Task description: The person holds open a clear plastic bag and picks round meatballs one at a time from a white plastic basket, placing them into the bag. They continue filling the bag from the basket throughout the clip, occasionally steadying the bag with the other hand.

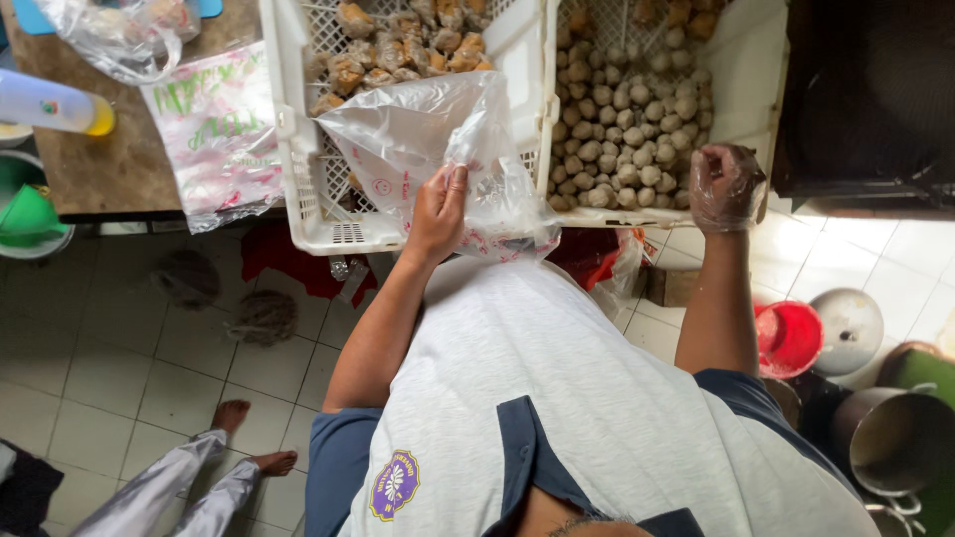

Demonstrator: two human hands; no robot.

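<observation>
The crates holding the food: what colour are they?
White, with slotted mesh walls; the crates show best in the head view, beyond the left hand holding a clear plastic bag.

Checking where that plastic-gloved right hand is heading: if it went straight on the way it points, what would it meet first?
Most likely the heap of small round beige balls in the white plastic crate; the right hand hovers at the crate's near edge, though depth is unclear.

Even, soft daylight; glare on the floor tiles [895,264] at right; wide-angle bending at edges; sharp focus.
</observation>
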